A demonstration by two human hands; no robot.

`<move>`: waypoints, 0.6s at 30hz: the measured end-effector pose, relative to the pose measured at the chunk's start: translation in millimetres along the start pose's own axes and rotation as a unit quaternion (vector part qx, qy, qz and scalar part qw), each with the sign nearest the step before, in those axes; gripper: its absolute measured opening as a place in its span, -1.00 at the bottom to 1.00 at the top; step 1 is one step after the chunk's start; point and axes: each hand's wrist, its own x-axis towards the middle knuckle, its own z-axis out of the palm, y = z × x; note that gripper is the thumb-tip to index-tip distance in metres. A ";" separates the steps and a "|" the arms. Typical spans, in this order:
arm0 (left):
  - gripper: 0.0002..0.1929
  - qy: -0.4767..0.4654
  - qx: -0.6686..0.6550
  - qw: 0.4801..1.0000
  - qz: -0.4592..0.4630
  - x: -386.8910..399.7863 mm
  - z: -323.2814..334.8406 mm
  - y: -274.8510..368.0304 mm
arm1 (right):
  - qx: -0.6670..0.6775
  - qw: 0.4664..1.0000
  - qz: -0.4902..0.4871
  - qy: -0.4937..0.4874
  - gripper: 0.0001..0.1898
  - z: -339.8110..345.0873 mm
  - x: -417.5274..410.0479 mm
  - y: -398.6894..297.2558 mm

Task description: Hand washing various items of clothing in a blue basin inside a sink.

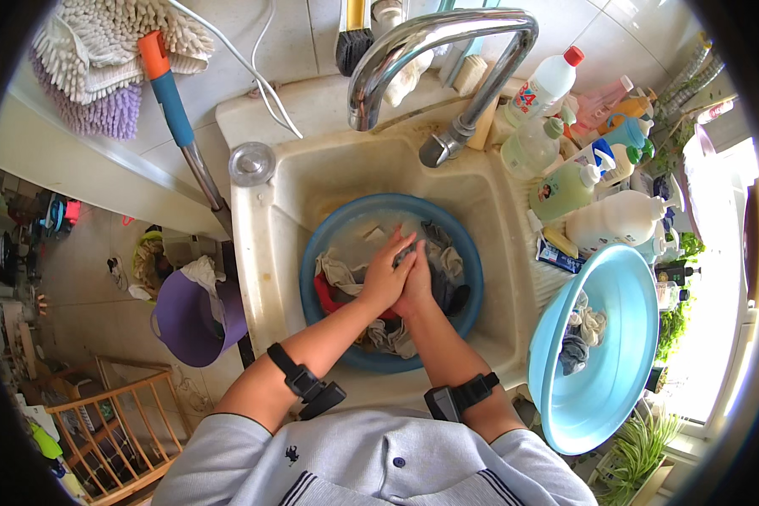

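My left hand and my right hand press together, palm towards palm, above a blue basin. Between them shows a bit of dark grey cloth; the hands hide most of it. Soapy, cloudy water fills the basin around wet clothes. Beige cloth pieces and a red one lie to the left of my hands. Dark grey fabric lies on the right, and more pale cloth sits below my wrists.
The basin stands in a ceramic sink under a chrome faucet. Several bottles crowd the right ledge. A light-blue basin with small cloth bundles tilts at the right. A purple bucket and a mop handle are left.
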 end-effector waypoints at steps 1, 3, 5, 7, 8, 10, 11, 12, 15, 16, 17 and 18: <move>-0.63 0.016 0.001 0.999 0.045 -5.8 1.0 -3.1 | 0.016 0.999 -0.010 0.033 -0.45 3.7 -4.2 -6.0; -0.65 0.007 0.055 0.998 0.034 -13.3 2.0 -6.6 | 0.043 0.997 -0.039 0.041 -0.56 -22.9 16.3 -5.0; -0.67 -0.001 0.109 0.994 0.024 -15.6 0.8 -6.4 | 0.054 0.972 -0.145 0.177 -0.71 -28.8 32.1 -5.8; -0.77 0.005 0.158 0.987 0.037 -15.9 -6.1 -8.5 | -0.002 0.977 -0.130 0.169 -0.79 -26.0 32.0 -1.0; -0.77 0.005 0.160 0.987 0.035 -14.4 -10.3 -10.1 | -0.059 0.978 -0.117 0.159 -0.87 -24.3 31.9 1.3; -0.82 -0.043 0.242 0.969 -0.004 -8.9 -14.3 -10.3 | -0.078 0.970 -0.116 0.201 -0.85 -31.8 38.5 3.9; -0.82 -0.045 0.242 0.969 -0.003 -7.7 -14.2 -10.8 | -0.099 0.959 -0.113 0.242 -0.84 -35.3 41.9 4.6; -0.82 -0.065 0.262 0.963 -0.018 -5.8 -14.2 -9.7 | -0.097 0.958 -0.115 0.243 -0.84 -38.3 45.3 4.6; -0.80 -0.097 0.274 0.955 -0.064 2.6 -18.0 0.9 | -0.044 0.957 -0.082 0.275 -0.83 -45.5 48.6 2.0; -0.78 -0.105 0.267 0.953 -0.096 6.3 -21.2 4.8 | -0.040 0.973 -0.059 0.218 -0.82 -46.9 45.6 -1.1; -0.78 -0.107 0.268 0.953 -0.096 11.3 -23.4 -2.3 | -0.036 0.986 -0.036 0.160 -0.82 -48.8 42.3 -5.5; -0.74 -0.105 0.191 0.975 -0.053 15.7 -30.1 -14.2 | -0.036 0.986 -0.033 0.157 -0.82 -42.3 36.3 -10.8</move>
